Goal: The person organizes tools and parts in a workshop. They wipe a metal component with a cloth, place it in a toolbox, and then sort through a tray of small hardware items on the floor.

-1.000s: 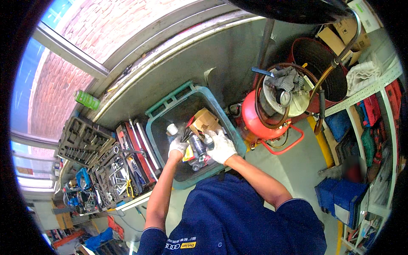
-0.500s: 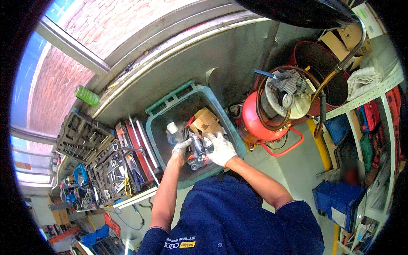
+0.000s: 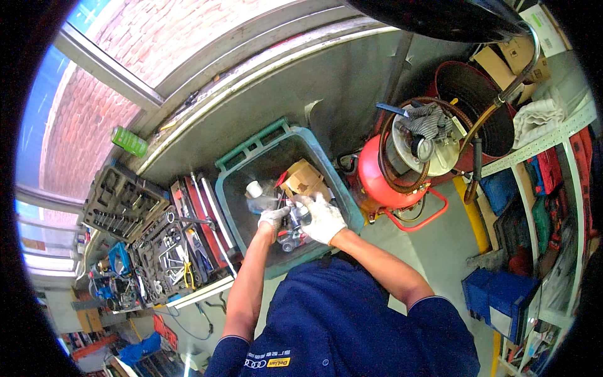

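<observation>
Both my hands wear whitish work gloves and are over a green plastic bin (image 3: 221,195). My left hand (image 3: 274,217) is closed, its thumb and fingers pressed together by a dark and silver cylindrical piece (image 3: 294,218) between the hands. My right hand (image 3: 325,220) curls its fingers at the other side of that piece; the gloves hide most of what they grip. Below the hands in the bin lie clear and reddish bits of litter (image 3: 290,242). A torn brown cardboard box (image 3: 304,178) and a white cup (image 3: 254,189) lie farther in.
Left of the bin, a bench holds an open tool case (image 3: 122,204), wrenches and yellow-handled pliers (image 3: 188,275). On the right stands a red tank (image 3: 377,179) with a gauge, hose and grey glove on top. A dark red drum (image 3: 443,78) and a shelf rack (image 3: 553,138) are beyond.
My left hand has moved slightly right and up, closer to my right hand. My right fingers have shifted a little, and the dark cylindrical piece between the hands has turned.
</observation>
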A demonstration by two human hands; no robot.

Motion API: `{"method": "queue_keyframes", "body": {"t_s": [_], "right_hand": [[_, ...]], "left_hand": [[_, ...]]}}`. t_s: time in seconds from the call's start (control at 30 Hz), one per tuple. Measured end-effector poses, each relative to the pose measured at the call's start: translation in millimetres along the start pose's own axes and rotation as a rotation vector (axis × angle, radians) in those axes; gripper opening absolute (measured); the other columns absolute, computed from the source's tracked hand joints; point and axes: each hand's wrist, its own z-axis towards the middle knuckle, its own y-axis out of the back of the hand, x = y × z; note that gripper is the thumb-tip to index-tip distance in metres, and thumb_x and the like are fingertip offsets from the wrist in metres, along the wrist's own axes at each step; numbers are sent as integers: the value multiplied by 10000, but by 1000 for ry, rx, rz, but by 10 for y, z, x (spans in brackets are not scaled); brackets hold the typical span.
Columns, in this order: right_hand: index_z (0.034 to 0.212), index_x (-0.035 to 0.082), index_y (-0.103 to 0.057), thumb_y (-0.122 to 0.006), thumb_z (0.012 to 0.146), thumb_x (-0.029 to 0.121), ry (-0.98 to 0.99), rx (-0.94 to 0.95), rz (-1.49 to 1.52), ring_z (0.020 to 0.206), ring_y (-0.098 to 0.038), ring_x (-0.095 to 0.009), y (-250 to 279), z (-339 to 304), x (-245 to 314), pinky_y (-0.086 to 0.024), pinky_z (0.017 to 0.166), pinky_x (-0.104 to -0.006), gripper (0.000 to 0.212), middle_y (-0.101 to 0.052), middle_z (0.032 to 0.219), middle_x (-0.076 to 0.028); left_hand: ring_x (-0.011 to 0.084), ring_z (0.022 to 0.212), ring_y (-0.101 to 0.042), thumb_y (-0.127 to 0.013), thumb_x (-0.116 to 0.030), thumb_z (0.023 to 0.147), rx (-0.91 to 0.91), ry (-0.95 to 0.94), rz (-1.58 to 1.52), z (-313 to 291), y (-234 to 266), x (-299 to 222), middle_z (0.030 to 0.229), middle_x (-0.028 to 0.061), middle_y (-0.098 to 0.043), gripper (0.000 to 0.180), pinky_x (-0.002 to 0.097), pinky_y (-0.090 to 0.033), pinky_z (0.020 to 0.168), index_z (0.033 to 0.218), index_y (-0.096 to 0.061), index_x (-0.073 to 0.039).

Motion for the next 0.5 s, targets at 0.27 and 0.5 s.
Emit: {"method": "queue_keyframes", "body": {"t_s": [0.27, 0.5], "right_hand": [[1463, 250, -542, -751, 847, 280, 34, -33, -63, 1157, -644, -482, -4, 105, 11, -557, 965, -561, 651, -541, 1351, -245], [1474, 237, -531, -760, 831, 267, -4, 8, -31, 1196, -637, -468, 48, 10, -45, -546, 1015, -535, 683, -515, 1391, -253]], "left_hand": [[203, 592, -642, -786, -133, 920, -59, -27, 31, -45, -19, -34, 783, 72, -695, 115, 347, -519, 540, 973, -730, -48], [173, 623, -625, -822, -155, 867, -33, -14, 106, -249, -112, -155, 767, 48, -679, 142, 324, -469, 520, 906, -702, -91]]}}
